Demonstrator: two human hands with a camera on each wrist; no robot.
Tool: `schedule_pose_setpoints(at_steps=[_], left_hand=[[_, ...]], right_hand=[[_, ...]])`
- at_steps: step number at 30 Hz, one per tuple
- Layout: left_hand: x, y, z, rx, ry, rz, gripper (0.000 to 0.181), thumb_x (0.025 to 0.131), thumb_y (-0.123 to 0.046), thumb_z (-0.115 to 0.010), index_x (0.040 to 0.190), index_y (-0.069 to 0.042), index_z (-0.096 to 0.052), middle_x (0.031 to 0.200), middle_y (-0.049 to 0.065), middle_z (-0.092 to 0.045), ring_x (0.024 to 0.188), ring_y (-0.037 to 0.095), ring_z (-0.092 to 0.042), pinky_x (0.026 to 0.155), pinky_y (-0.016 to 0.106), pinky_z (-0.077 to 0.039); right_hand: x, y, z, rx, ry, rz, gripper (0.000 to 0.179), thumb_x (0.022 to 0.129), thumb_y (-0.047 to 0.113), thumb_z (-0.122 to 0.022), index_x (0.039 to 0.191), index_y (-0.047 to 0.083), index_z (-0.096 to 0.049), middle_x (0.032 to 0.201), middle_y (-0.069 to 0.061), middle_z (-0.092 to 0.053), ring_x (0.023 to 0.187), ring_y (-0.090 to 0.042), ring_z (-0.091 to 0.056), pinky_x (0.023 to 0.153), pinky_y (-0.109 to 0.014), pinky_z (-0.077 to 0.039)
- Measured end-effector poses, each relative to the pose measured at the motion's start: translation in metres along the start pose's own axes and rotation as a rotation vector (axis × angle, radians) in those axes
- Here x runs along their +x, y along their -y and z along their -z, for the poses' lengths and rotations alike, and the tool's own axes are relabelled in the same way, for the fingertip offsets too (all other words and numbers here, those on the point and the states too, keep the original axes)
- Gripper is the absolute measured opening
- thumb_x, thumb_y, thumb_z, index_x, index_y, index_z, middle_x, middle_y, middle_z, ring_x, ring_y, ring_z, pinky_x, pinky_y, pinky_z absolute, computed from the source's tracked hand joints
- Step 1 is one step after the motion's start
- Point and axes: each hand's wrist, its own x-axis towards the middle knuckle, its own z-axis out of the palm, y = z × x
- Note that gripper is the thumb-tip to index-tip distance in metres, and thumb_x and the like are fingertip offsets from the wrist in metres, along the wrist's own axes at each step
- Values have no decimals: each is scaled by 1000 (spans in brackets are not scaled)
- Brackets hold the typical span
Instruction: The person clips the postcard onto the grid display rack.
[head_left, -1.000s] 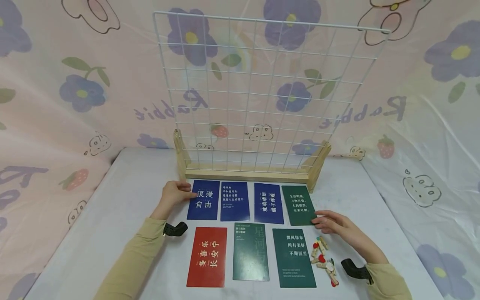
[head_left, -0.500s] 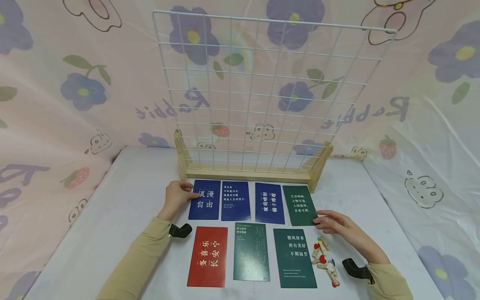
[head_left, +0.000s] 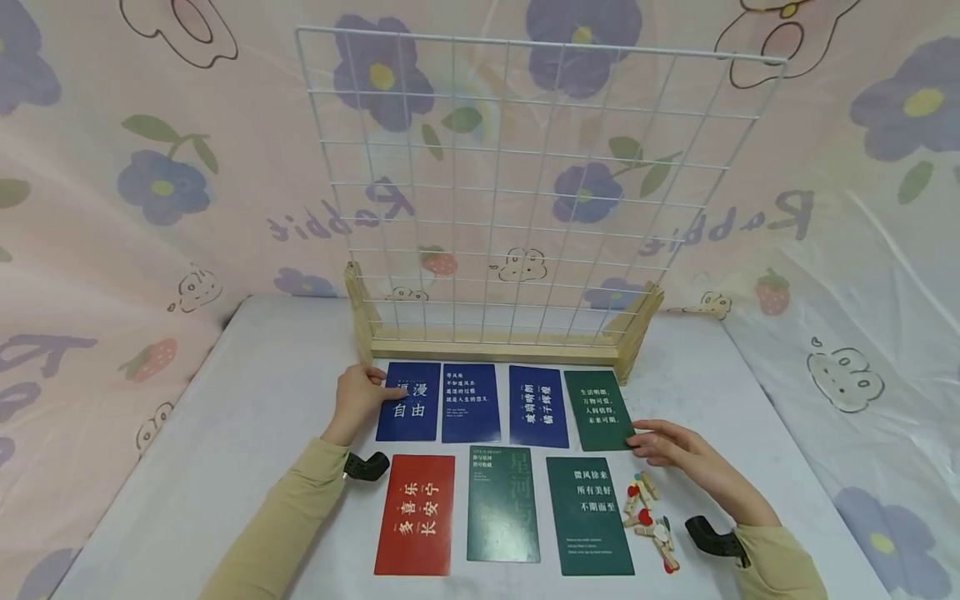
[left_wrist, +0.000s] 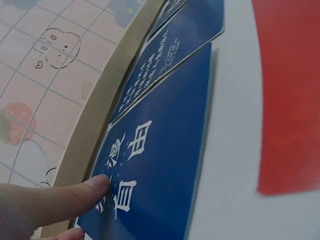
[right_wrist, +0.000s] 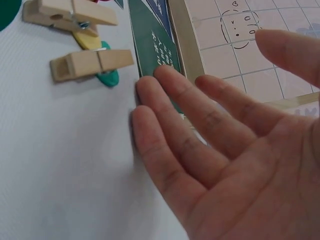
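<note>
My left hand (head_left: 356,403) is at the left edge of a blue card (head_left: 408,421) with white Chinese characters, the leftmost in the back row. Its thumb (left_wrist: 95,187) lies on the card's face and a fingertip shows at the edge, pinching it. My right hand (head_left: 682,454) rests with extended fingers beside the lower right corner of a green card (head_left: 596,400), the thumb held apart. Between these stand two more blue cards (head_left: 470,421) (head_left: 537,425). In front lie a red card (head_left: 415,550) and two green cards (head_left: 498,517) (head_left: 588,525).
Small wooden clothespins (head_left: 645,529) with coloured decorations lie in a pile right of the front green card. Behind the back row, a white wire grid (head_left: 491,196) rises from a wooden stand (head_left: 491,347). A printed cloth hangs behind the white table (head_left: 292,333).
My left hand has shifted slightly right, its thumb reaching farther over the blue card. My right hand and the cards stay almost where they were.
</note>
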Motion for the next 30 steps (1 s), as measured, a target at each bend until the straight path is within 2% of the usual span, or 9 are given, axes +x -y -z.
schedule_pose_setpoints(at_steps=[6, 14, 18, 24, 30], left_hand=[[-2, -2, -3, 11, 2, -15, 53, 62, -12, -90, 100, 11, -61, 83, 15, -57, 76, 27, -52, 64, 36, -44], [0, -1, -7, 17, 10, 11, 47, 65, -8, -88, 99, 9, -61, 85, 15, -55, 78, 28, -51, 66, 38, -44], [-1, -1, -7, 1, 15, 22, 46, 65, -6, -87, 99, 9, -61, 87, 17, -56, 81, 29, -51, 69, 40, -44], [-3, -1, -4, -8, 3, -9, 47, 65, -5, -87, 100, 9, -59, 95, 22, -61, 89, 35, -58, 77, 45, -49], [-1, 4, 2, -20, -5, -37, 47, 63, -6, -89, 98, 6, -60, 87, 19, -65, 80, 30, -61, 72, 43, -51]], right_hand=[[0, -1, 0, 26, -7, -10, 49, 104, 28, -42, 142, -3, -36, 129, -24, -54, 112, -23, -60, 90, -28, -50], [-3, -1, -1, 3, -7, 0, 50, 105, 27, -40, 142, -6, -34, 129, -25, -54, 112, -24, -59, 90, -28, -51], [-3, -1, -2, 32, -12, -12, 50, 104, 27, -42, 142, -4, -35, 129, -24, -54, 112, -21, -60, 91, -27, -50], [-3, -3, -1, 34, 16, 51, 48, 105, 21, -39, 141, -10, -32, 127, -30, -53, 110, -22, -61, 90, -30, -51], [-2, -2, -1, 39, 27, 69, 48, 105, 20, -39, 141, -11, -31, 128, -31, -52, 110, -22, -60, 90, -32, -51]])
